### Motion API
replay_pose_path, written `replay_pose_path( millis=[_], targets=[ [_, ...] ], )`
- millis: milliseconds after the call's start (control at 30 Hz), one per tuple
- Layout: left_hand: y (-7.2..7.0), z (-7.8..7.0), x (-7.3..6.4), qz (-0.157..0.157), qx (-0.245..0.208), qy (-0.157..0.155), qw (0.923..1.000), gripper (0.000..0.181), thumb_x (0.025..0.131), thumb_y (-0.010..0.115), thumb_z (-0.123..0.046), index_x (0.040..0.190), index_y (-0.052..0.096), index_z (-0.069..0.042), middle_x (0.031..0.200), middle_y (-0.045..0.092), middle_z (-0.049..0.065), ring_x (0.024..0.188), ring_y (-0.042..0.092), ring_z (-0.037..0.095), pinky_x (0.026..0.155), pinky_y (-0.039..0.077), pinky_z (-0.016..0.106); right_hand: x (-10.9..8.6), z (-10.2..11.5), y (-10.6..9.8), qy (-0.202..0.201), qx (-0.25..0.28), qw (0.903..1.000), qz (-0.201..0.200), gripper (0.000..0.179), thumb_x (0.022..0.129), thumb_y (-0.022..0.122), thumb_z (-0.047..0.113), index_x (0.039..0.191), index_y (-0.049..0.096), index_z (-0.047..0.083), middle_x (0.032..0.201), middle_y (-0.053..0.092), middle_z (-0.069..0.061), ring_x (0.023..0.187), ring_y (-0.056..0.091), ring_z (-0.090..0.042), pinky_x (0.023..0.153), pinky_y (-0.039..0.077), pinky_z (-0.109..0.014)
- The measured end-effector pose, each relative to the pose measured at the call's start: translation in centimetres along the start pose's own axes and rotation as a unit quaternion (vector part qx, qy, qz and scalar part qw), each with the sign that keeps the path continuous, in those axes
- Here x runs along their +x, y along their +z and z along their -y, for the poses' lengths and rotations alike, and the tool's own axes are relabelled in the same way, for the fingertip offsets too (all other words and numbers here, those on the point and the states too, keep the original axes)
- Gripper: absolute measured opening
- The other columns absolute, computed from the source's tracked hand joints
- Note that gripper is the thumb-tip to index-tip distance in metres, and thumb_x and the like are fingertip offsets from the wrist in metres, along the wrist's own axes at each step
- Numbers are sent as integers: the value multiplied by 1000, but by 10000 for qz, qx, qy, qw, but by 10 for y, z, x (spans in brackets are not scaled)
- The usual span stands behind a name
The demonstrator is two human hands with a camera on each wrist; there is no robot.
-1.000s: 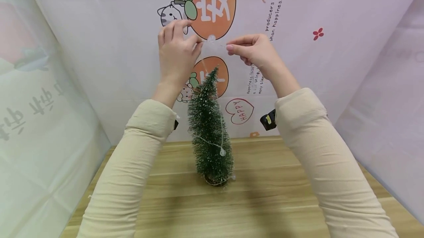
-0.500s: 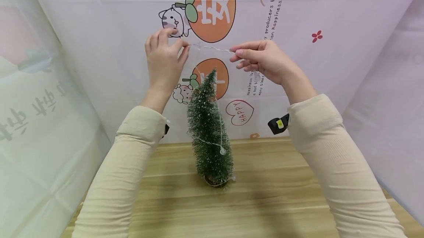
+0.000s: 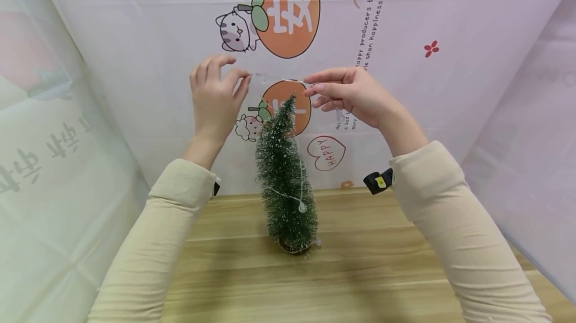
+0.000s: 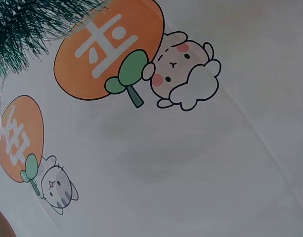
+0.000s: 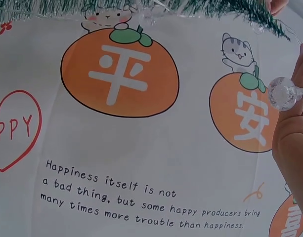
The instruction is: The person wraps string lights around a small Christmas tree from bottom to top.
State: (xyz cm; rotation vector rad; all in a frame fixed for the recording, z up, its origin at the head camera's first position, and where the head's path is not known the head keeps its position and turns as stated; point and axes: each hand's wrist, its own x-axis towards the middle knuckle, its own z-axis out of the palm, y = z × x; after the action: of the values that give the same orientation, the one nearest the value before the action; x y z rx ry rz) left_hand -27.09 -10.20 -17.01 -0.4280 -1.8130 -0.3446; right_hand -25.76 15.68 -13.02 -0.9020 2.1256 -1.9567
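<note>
A small green artificial Christmas tree (image 3: pixel 285 178) with white flecks stands upright. Clear string lights (image 3: pixel 294 81) run along it, with a round bulb (image 3: pixel 302 208) hanging on its lower front. Left of the treetop, my left hand (image 3: pixel 213 103) pinches the thin wire between thumb and index finger. On the other side my right hand (image 3: pixel 355 94) holds the same wire at its fingertips, so a stretch spans between the hands just above and behind the tip. In the right wrist view a clear bulb (image 5: pixel 283 94) hangs by the right hand (image 5: pixel 294 133).
The tree stands on a wood-grain table (image 3: pixel 252 283). Close behind it rises a white printed backdrop (image 3: pixel 396 23) with orange fruit and cartoon animals. Fabric side walls (image 3: pixel 45 163) enclose the left and right. A dark wrist strap (image 3: pixel 378 181) shows at the right sleeve.
Both hands have come down toward the treetop. The left hand has also shifted left, and the wire span between the hands is wider than one second ago.
</note>
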Motion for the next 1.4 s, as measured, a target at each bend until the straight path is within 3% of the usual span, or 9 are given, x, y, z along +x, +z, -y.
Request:
replay_pose_path(
  millis=[133,400,633,767,1000,1133,1400],
  targets=[
    [-1,2,-7,-115,20,132,9998,26,97,55,-28,93,71,-7,117,61,12,113,50,32,101,36,46,-2,-4,4,-6,-15,9998,173,21,92,60,8,111,68,7,94,74,-2,73,67,-11,70,56,-21],
    [-3,10,-25,-387,-5,452,9982,19,94,60,-21,87,69,-6,109,64,12,106,53,32,96,39,46,-5,-19,9,106,-556,9966,592,24,93,58,9,115,68,9,97,74,1,76,66,-10,73,56,-25],
    [-6,19,-44,-298,11,800,9964,11,92,63,-16,87,67,-6,107,64,12,104,54,33,91,40,48,-5,-35,16,183,-664,9922,1036,23,93,56,7,110,69,14,97,75,1,76,67,-12,72,57,-27],
    [-5,22,-55,-270,-108,1007,9945,8,88,67,-14,87,66,-6,105,65,12,102,55,33,88,42,48,-7,-43,17,328,-763,9886,1253,23,92,56,7,110,69,14,96,74,0,65,62,-11,63,53,-25],
    [0,21,-77,-91,-361,1541,9874,11,80,74,-12,88,68,-7,102,66,12,100,58,31,82,45,45,-16,-62,8,742,-1174,9786,1515,32,90,57,11,121,62,1,92,73,4,58,52,-9,55,46,-24],
    [5,17,-86,-51,-424,1813,9825,11,81,74,-14,88,69,-8,102,66,12,100,57,31,82,46,43,-22,-72,-1,993,-1256,9764,1451,31,91,58,12,120,62,2,88,71,3,58,52,-9,55,44,-24],
    [15,9,-93,-141,-626,1917,9794,9,83,71,-16,88,68,-10,103,65,10,100,58,31,85,47,43,-29,-83,-19,1356,-1679,9654,1461,19,93,58,16,108,67,8,80,68,5,61,53,-8,58,46,-23]
  ],
)
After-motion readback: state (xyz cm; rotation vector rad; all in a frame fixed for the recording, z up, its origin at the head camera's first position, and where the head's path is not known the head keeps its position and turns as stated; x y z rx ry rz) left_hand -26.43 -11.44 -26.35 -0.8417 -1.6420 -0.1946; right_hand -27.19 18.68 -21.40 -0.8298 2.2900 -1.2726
